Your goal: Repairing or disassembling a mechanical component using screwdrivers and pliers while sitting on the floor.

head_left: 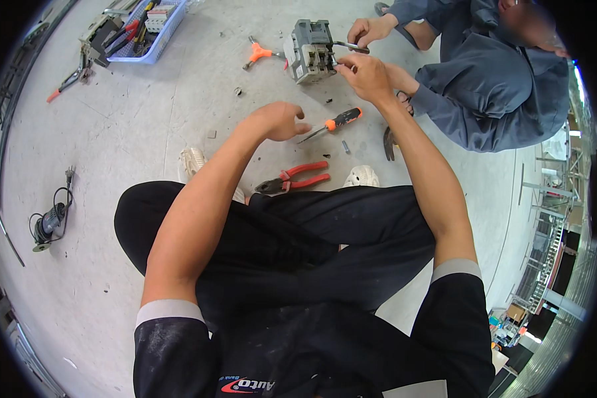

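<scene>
Nearest us, just beyond our crossed legs [272, 232], red-handled pliers [284, 177] lie on the floor [139, 132]. A little farther, our left hand [278, 121] hangs loosely open, its fingertips near the tip of an orange-and-black screwdriver [343, 119]. Our right hand [365, 74] reaches farther out, fingers drawn narrow against the right side of a grey electrical unit [311, 53], which stands on the floor; we cannot tell whether they grip a part or only touch. Beyond, a co-worker's hand [371, 31] holds a metal tool [351, 47] to that same side. Left of the unit we see an orange three-armed tool [261, 52], and farther left a blue basket [166, 41] of tools.
</scene>
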Motion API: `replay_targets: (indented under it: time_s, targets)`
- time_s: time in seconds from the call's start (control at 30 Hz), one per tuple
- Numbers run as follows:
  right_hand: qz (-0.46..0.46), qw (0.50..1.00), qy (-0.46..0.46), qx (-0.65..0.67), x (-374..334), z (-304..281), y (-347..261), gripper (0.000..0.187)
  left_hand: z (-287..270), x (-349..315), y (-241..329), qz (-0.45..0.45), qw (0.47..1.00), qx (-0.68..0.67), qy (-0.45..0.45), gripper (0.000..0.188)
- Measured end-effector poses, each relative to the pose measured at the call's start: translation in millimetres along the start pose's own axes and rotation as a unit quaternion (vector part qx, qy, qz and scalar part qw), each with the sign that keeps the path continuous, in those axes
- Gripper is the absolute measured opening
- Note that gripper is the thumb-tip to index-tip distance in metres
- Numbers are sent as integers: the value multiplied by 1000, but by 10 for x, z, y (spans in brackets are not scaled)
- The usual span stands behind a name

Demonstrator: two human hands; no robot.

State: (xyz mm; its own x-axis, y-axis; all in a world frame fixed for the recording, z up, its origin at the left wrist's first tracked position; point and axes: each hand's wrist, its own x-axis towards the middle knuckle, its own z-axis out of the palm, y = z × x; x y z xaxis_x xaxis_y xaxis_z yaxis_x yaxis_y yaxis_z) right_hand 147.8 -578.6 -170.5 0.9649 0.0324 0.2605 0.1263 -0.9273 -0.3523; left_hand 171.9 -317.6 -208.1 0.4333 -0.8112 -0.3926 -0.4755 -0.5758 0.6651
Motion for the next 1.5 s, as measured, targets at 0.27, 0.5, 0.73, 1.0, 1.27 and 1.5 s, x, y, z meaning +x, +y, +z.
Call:
replay_targets:
  time_s: [0.27, 0.5, 0.73, 1.0, 1.27, 1.5]
  targets:
    - [-17, 988, -109, 112, -401, -473, -591, 19, -66, -69, 410, -6, 872, -482, 84, 57]
    - [38, 978, -97, 179, -412, -349, -552, 28, 21, -9, 344, 21, 845, -515, 141, 43]
    - [-48, 977, -208, -13, -826, 157, 212, 35, -113, -1, 416, 120, 853, -448, 239, 39]
    - [19, 916, -399, 9, -646, -147, -50, 35, -342, -151, 360, 94, 834, -508, 193, 36]
    - [254, 875, -229, 343, -895, -1444, -1212, 28, -798, -404, 518, 150, 683, -679, 221, 38]
    - [242, 877, -155, 387, -875, -1302, -1268, 27, -718, -529, 662, 170, 657, -712, 180, 36]
